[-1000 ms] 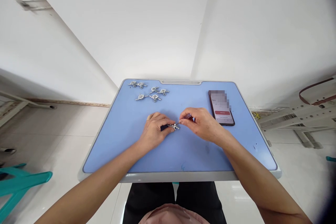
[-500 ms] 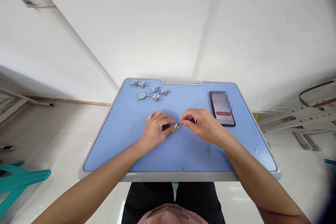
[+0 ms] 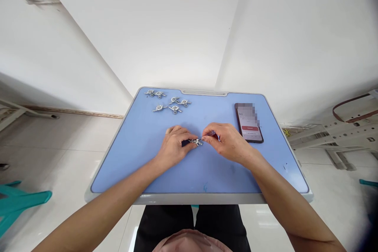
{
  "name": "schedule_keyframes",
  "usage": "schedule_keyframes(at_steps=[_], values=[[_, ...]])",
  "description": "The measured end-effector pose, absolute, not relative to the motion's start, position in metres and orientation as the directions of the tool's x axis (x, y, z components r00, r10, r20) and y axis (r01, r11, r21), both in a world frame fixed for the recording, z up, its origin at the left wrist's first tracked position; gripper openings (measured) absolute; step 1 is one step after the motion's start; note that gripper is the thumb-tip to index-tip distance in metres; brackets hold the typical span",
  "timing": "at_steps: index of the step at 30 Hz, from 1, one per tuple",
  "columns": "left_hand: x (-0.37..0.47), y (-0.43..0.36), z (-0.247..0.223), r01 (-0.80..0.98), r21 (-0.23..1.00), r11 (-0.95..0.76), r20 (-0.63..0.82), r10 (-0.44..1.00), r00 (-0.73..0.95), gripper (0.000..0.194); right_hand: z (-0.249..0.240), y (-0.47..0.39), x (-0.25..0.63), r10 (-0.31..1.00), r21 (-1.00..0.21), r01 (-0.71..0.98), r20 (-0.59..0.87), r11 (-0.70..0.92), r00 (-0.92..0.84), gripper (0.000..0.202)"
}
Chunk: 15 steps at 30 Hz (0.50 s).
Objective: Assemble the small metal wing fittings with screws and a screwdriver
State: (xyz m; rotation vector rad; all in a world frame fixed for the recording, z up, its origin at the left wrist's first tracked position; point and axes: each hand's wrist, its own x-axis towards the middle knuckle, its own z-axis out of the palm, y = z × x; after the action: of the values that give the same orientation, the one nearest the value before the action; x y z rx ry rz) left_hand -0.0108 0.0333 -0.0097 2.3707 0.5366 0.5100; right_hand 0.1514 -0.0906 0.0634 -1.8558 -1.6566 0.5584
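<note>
My left hand (image 3: 176, 143) rests on the blue desk, its thumb and fingers closed on a small silver metal fitting (image 3: 197, 142) with thin projecting arms. Part of that fitting is covered by the fingertips. My right hand (image 3: 226, 141) is closed in a pinch around what looks like a small screwdriver (image 3: 213, 133) with a translucent purplish handle. Its thin tip points left and meets the fitting, though the exact contact is too small to make out. Several similar silver fittings (image 3: 175, 109) lie at the far left of the desk.
A phone (image 3: 249, 132) with a lit screen lies on the right of the blue desk (image 3: 183, 181). A white wall (image 3: 177, 27) rises behind the desk. A teal stool (image 3: 23, 202) stands on the floor at left, and a pale metal frame (image 3: 330, 138) is at right.
The whole view has shifted slightly. Both hands keep nearly the same places and grips, with the tool still at the fitting.
</note>
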Motion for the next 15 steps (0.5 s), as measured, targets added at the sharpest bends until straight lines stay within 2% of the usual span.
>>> schedule_keyframes(at_steps=[4, 7, 9, 12, 15], values=[[-0.01, 0.033, -0.01, 0.247, 0.672, -0.698, 0.216, 0.504, 0.836, 0.014, 0.062, -0.09, 0.148, 0.986, -0.637, 0.768, 0.076, -0.068, 0.15, 0.009], [-0.01, 0.033, -0.009, 0.247, 0.673, -0.697, 0.212, 0.502, 0.839, 0.012, 0.062, -0.09, 0.144, 0.98, -0.563, 0.821, 0.093, -0.092, 0.173, 0.008], [-0.01, 0.033, -0.009, 0.242, 0.675, -0.697, 0.214, 0.498, 0.84, 0.012, 0.062, -0.088, 0.14, 0.971, -0.461, 0.874, 0.098, -0.151, 0.219, 0.014], [-0.01, 0.033, -0.008, 0.238, 0.681, -0.692, 0.218, 0.502, 0.837, 0.01, 0.066, -0.083, 0.134, 0.957, -0.247, 0.933, 0.063, -0.261, 0.284, 0.033], [-0.01, 0.032, -0.008, 0.24, 0.677, -0.696, 0.221, 0.503, 0.836, 0.007, 0.073, -0.079, 0.127, 0.973, -0.052, 0.971, -0.028, -0.232, 0.23, 0.042]])
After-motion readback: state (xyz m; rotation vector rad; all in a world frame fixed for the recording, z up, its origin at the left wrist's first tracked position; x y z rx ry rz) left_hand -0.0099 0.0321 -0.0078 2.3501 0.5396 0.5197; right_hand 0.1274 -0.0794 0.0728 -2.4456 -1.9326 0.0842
